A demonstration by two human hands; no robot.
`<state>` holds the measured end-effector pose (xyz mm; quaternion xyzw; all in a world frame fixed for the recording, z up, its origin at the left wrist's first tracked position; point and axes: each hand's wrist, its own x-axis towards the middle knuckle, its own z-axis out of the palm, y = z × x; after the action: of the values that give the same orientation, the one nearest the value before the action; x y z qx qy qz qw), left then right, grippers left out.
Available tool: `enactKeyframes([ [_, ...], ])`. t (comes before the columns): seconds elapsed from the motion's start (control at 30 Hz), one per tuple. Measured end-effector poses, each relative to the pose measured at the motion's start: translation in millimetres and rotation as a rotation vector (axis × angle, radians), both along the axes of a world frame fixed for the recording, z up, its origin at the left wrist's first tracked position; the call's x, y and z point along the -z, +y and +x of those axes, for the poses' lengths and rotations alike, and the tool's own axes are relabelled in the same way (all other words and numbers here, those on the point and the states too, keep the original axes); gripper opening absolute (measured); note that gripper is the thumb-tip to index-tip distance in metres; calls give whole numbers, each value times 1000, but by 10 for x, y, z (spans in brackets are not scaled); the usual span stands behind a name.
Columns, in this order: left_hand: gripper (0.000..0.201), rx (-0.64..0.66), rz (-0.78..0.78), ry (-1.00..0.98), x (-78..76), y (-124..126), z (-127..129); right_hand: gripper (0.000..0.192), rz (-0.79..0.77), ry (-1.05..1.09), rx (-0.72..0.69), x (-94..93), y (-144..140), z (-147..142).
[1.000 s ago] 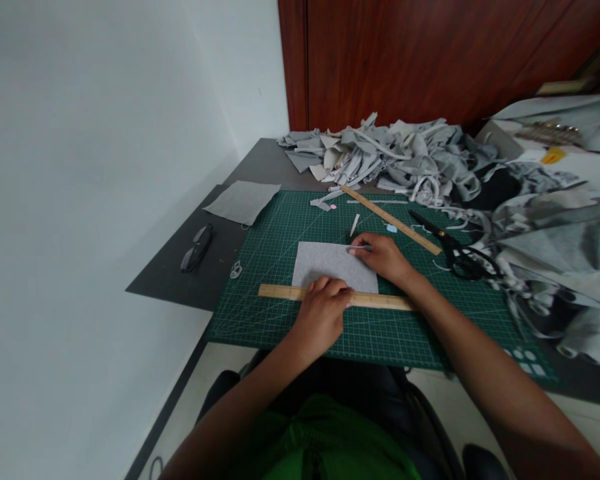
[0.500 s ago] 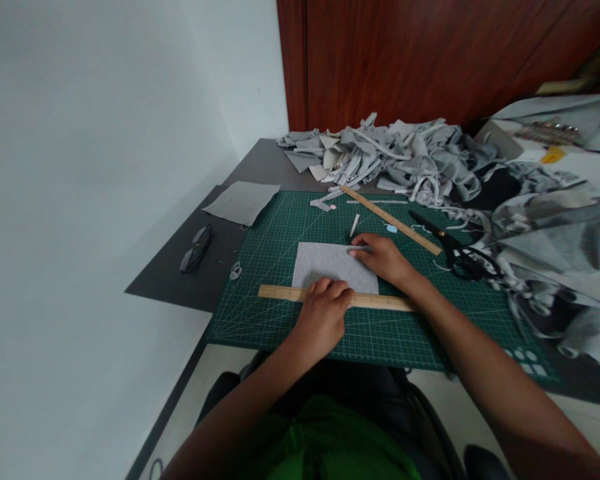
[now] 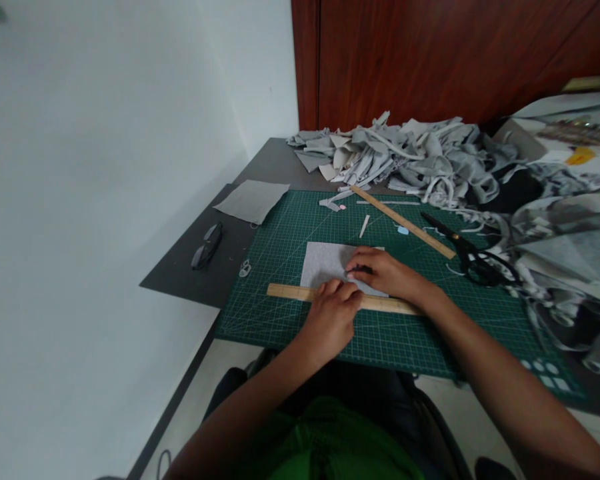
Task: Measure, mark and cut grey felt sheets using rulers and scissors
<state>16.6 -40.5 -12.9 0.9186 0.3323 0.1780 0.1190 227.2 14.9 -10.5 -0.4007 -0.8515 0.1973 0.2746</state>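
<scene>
A small rectangle of light grey fabric [image 3: 324, 262] lies on the green cutting mat [image 3: 280, 327]. Across its near edge runs a wooden ruler [image 3: 286, 291]. My left hand [image 3: 333, 313] presses down on the ruler, its fingers bent over the wood. Just above and to the right, my right hand [image 3: 380, 272] rests on the fabric with thumb and fingers drawn together. What those fingers hold, if anything, is too small and dark to make out.
Black scissors [image 3: 473, 257] lie at the right beside a second wooden ruler [image 3: 405, 223]. Grey fabric scraps [image 3: 380, 150] are heaped along the back and right. Glasses [image 3: 208, 247] and a larger grey fabric piece [image 3: 253, 200] lie on the left. A white wall [image 3: 105, 167] borders that side.
My right hand has moved from the fabric's far edge toward me, near my left hand. My left hand stays on the ruler. The whole view has shifted slightly.
</scene>
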Motion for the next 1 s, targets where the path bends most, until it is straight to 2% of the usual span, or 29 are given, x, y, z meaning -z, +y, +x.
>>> enactKeyframes([
  [0.27, 37, 70, 28, 44, 33, 1, -25, 11, -42, 23, 18, 17, 25, 12],
  [0.37, 34, 84, 52, 52, 32, -22, -16, 11, -43, 35, 2, 10, 22, 5],
  [0.43, 31, 46, 96, 50, 19, -53, 2, 10, -46, 48, 5, 18, 22, 4],
  [0.53, 27, -93, 176, 52, -7, -102, 30, 9, -62, 60, 24, 40, 21, 7],
  [0.63, 18, -195, 183, 49, -14, -125, 45, 10, -64, 60, 22, 58, 21, 13],
  [1.0, 16, -135, 201, 40, 87, -140, 58, 13, -53, 27, 16, 83, 14, 19],
])
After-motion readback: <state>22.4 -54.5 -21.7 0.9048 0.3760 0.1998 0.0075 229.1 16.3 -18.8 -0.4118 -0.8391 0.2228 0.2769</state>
